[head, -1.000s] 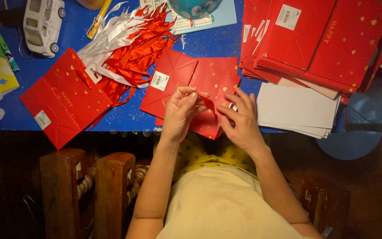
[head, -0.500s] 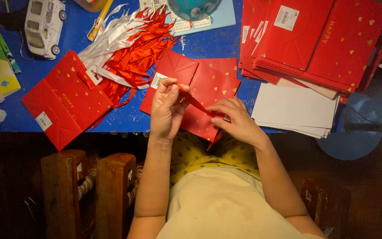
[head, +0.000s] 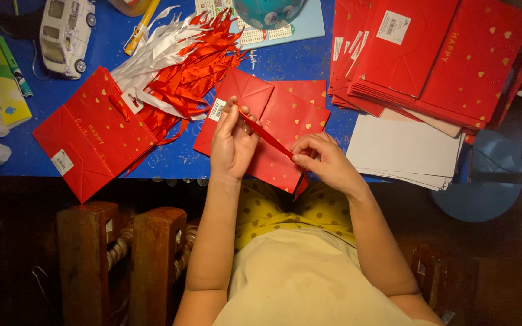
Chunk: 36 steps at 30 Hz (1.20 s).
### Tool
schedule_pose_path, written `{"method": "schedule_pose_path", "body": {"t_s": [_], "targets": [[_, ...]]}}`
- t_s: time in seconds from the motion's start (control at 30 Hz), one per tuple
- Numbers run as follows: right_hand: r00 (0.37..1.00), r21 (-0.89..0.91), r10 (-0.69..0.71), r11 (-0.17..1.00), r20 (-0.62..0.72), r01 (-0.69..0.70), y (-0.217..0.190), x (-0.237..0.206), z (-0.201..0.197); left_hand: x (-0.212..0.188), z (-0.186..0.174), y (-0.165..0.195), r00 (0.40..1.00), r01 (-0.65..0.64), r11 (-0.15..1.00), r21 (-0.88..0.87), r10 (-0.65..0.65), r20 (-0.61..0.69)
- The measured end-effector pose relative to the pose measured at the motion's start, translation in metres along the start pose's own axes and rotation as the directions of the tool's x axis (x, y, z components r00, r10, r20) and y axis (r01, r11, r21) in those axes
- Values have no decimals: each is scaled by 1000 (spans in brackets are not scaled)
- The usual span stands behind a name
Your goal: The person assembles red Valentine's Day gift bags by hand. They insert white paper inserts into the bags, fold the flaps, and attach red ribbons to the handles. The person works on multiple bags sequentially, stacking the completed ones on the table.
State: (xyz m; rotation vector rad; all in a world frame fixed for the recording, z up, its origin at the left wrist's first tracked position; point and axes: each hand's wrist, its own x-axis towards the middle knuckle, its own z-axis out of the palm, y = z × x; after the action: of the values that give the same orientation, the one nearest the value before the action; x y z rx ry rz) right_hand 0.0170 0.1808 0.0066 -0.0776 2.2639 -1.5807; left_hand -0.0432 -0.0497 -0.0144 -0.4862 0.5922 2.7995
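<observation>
Nearest to me, my two hands hold one red ribbon (head: 268, 137) stretched at a slant between them. My left hand (head: 232, 143) has its fingers curled and pinches the ribbon's upper end near the thumb; my right hand (head: 320, 162) pinches the lower end between thumb and forefinger, the other fingers folded in. A short tail of ribbon hangs below my right hand, over the table edge.

Right under the ribbon lies a flat red bag (head: 261, 130) with gold hearts, its white label up by my left thumb (I cannot tell whether the ribbon already passes through a hole in it, since my fingers cover that spot). As I judge it, I am in the handle step: the ribbon is drawn taut and ready to be fed or tied at the bag's top edge. The next move would call for keeping the pinch firm while guiding one end to the bag, without letting the strip twist.

Further left lies another red bag (head: 92, 136), and beyond it a heap of red and white ribbons (head: 176, 66). To the right sits a stack of red bags (head: 430, 54) over white sheets (head: 403, 151). At the far edge of the blue table (head: 297, 60) stands a white toy car (head: 63, 27).
</observation>
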Motion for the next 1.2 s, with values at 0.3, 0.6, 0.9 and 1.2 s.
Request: {"method": "schedule_pose_path", "body": {"t_s": [0.3,0.6,0.9,1.2], "targets": [[960,-220,-271,943,-65,251,-19,-18,7,20,-7,-24,999,-33,902,431,28,18],[801,-603,-405,795,-442,69,-12,-26,9,-3,29,-44,957,-287,38,957,50,285],[792,-531,-383,843,-476,89,-11,-22,10,-3,42,-49,966,-253,-189,949,7,259],[818,-249,-242,960,-521,126,-6,-3,1,14,40,-41,933,-341,-51,939,-142,331]]}}
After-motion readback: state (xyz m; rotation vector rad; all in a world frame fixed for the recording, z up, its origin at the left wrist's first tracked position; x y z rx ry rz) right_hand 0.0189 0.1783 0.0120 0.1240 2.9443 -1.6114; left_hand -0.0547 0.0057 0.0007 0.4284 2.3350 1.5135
